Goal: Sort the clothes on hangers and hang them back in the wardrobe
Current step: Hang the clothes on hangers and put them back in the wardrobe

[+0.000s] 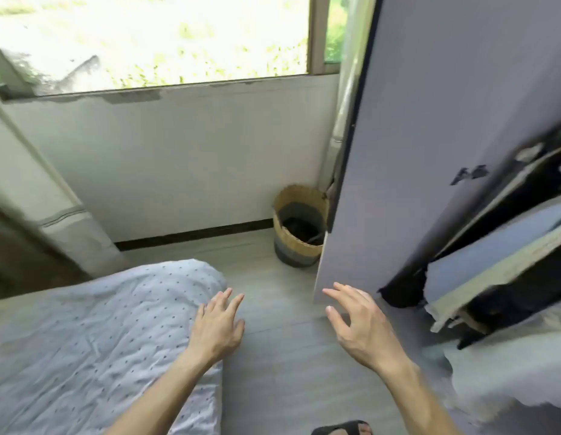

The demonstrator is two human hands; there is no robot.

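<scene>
Our left hand [218, 324] and right hand [357, 324] reach forward side by side, both empty, with fingers spread and loosely bent and the palms turned down over the grey plank floor [282, 356]. The left hand hangs just past the edge of the bed [84, 324], which is covered by a pale quilt with small dark dots, and our forearm crosses the quilt's corner. The right hand is near the lower corner of the open wardrobe door [414, 152], a plain grey panel, though we cannot tell whether the fingertips touch it. Behind the door to the right, the wardrobe [508, 262] stands open, showing pale shelf edges. Dark cloth [404, 290] hangs or spills from its lower part, too blurred for us to make out any hanger. White fabric [508, 372] lies below it at the frame's right edge. A woven basket [299, 227] with dark bands and something dark inside stands on the floor against the white wall, just beside the door's far edge. Above the wall, a wide window [147, 36] shows bright greenery. Our foot [342, 428], in a dark sandal, appears at the bottom edge.
</scene>
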